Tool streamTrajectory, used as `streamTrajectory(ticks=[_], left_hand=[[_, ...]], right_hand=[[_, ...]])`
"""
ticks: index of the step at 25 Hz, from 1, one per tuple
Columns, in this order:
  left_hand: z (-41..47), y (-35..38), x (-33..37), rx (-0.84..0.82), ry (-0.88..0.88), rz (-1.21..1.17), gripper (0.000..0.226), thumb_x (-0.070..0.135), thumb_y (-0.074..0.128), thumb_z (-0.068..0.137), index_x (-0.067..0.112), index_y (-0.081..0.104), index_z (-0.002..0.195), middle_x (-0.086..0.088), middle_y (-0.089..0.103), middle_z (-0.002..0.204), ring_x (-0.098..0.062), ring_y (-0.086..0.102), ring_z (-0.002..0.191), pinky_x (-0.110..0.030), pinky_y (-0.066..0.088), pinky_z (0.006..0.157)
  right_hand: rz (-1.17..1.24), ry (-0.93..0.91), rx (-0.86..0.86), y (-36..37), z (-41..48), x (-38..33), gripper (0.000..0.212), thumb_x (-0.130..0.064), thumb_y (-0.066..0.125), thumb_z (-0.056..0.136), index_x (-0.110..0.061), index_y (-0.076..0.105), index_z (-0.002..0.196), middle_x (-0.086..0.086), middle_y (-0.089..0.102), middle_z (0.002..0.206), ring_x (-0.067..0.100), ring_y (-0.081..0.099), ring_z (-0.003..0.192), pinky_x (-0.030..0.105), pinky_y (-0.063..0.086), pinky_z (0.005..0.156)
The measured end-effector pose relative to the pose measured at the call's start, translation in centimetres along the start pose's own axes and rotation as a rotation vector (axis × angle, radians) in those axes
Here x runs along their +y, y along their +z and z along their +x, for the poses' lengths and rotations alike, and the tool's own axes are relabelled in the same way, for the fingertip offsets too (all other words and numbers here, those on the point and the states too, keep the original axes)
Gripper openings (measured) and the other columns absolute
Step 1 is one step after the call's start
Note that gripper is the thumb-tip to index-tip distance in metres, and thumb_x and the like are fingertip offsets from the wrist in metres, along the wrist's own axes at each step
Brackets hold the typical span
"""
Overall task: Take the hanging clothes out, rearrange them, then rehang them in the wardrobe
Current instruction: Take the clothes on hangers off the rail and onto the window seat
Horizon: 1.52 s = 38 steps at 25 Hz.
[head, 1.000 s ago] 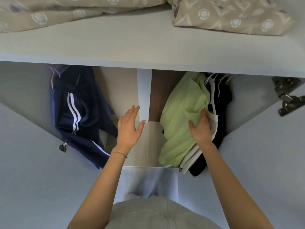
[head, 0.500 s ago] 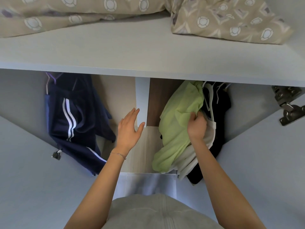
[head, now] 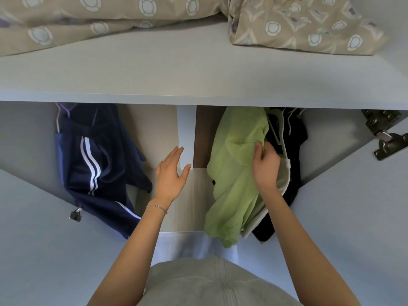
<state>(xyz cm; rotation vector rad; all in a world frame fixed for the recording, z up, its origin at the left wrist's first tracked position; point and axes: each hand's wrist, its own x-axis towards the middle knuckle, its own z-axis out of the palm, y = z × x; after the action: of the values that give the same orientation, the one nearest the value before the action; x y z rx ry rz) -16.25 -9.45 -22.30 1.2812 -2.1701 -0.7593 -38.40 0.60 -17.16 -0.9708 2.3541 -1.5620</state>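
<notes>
Upper shelf (head: 198, 74): patterned beige bedding (head: 110, 16) lies across it, above the hanging space.
Left door (head: 33, 239): stands open, and a small metal padlock (head: 75, 215) hangs at its edge.
Navy tracksuit (head: 92, 160): hangs in the left compartment of the wardrobe on a purple hanger (head: 64, 109), white stripes facing out.
Left hand (head: 171, 175): spread wide with straight fingers and holding nothing, in front of the pale centre divider (head: 186, 133); a thin bracelet (head: 157, 207) circles the wrist. Contact with the divider cannot be told.
Green garment (head: 234, 173): hangs in the right compartment, at the front of a bunch of clothes.
Right hand (head: 266, 166): fingers curled, pinching the green fabric near its right edge.
White garment (head: 284, 177) and black garment (head: 295, 138): hang just behind the green one, with white hangers (head: 279, 133) showing above.
Hinge (head: 384, 133): metal, at the right door's inner edge.
</notes>
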Motion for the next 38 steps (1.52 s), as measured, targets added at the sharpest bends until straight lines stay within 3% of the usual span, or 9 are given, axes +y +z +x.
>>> streamTrajectory(ticks=[5,9,11,20,25,30,34,36,38], left_hand=[[0.0,-2.5,-2.0,0.049,-0.010,0.024,0.054,0.036,0.052,0.098,0.018,0.039,0.147,-0.004,0.038,0.154,-0.024,0.036,0.141,-0.045,0.025,0.117],[0.1,-5.9,-5.5,0.162,-0.022,0.009,0.052,0.028,0.059,0.096,0.010,0.045,0.143,-0.011,0.046,0.148,-0.029,0.040,0.139,-0.053,0.031,0.113],[0.3,-7.8,-8.0,0.228,-0.059,0.012,0.052,0.025,0.060,0.095,0.007,0.046,0.142,-0.014,0.046,0.147,-0.030,0.039,0.140,-0.053,0.031,0.113],[3.4,-14.5,-16.4,0.336,-0.347,0.079,0.070,0.027,0.062,0.093,0.003,0.030,0.150,-0.023,0.021,0.158,-0.037,0.015,0.148,-0.045,0.015,0.119],[4.8,-15.2,-16.4,0.383,-0.369,0.024,0.065,0.021,0.059,0.094,0.000,0.030,0.148,-0.026,0.033,0.148,-0.041,0.031,0.135,-0.045,0.025,0.113],[8.7,-16.1,-16.7,0.372,-0.484,-0.237,0.046,0.018,0.053,0.098,-0.002,0.042,0.138,-0.025,0.055,0.129,-0.038,0.052,0.121,-0.040,0.041,0.102],[10.7,-16.6,-16.9,0.161,-0.569,-0.555,0.029,0.016,0.051,0.100,0.009,0.050,0.128,-0.011,0.058,0.112,-0.020,0.059,0.088,-0.030,0.051,0.071],[10.6,-16.5,-16.3,0.140,-0.584,-0.695,0.038,0.015,0.053,0.099,0.010,0.046,0.137,-0.004,0.054,0.113,-0.016,0.057,0.095,-0.025,0.050,0.076],[10.1,-16.6,-14.8,0.127,-0.567,-0.866,0.048,0.013,0.054,0.099,0.011,0.039,0.144,-0.002,0.049,0.124,-0.017,0.055,0.111,-0.028,0.048,0.096]], right_hand=[[0.026,-0.063,-0.073,1.8,-2.3,-2.8,0.039,-0.016,0.048,0.100,-0.016,0.035,0.063,-0.006,0.033,0.055,0.006,0.030,0.046,0.017,0.025,0.046],[0.036,-0.105,-0.152,4.7,-4.7,-4.0,0.038,-0.016,0.049,0.100,-0.002,0.041,0.065,-0.002,0.033,0.054,0.008,0.029,0.047,0.018,0.023,0.045],[0.044,-0.120,-0.176,6.4,-5.9,-4.9,0.038,-0.016,0.049,0.100,-0.006,0.040,0.065,-0.005,0.032,0.054,0.007,0.029,0.046,0.017,0.023,0.044],[0.074,-0.123,-0.163,10.5,-8.4,-8.6,0.041,-0.014,0.049,0.100,-0.017,0.033,0.063,-0.006,0.029,0.053,0.007,0.028,0.045,0.019,0.022,0.044],[0.027,-0.141,-0.167,10.9,-8.6,-8.4,0.038,-0.016,0.049,0.100,-0.012,0.037,0.064,-0.006,0.030,0.052,0.008,0.028,0.044,0.020,0.022,0.044],[-0.010,-0.178,-0.177,11.5,-8.7,-8.1,0.035,-0.016,0.050,0.100,-0.012,0.041,0.066,-0.009,0.032,0.051,0.009,0.032,0.045,0.018,0.023,0.046],[-0.030,-0.176,-0.209,11.8,-8.9,-8.4,0.037,-0.016,0.051,0.099,-0.017,0.037,0.064,-0.010,0.030,0.051,0.008,0.035,0.044,0.015,0.023,0.044],[-0.031,-0.171,-0.214,11.8,-8.9,-8.5,0.037,-0.016,0.051,0.099,-0.016,0.037,0.065,-0.011,0.029,0.050,0.009,0.034,0.044,0.015,0.023,0.044],[-0.040,-0.173,-0.209,11.7,-8.8,-8.7,0.037,-0.017,0.051,0.099,-0.015,0.036,0.065,-0.010,0.029,0.050,0.009,0.033,0.044,0.016,0.022,0.044]])
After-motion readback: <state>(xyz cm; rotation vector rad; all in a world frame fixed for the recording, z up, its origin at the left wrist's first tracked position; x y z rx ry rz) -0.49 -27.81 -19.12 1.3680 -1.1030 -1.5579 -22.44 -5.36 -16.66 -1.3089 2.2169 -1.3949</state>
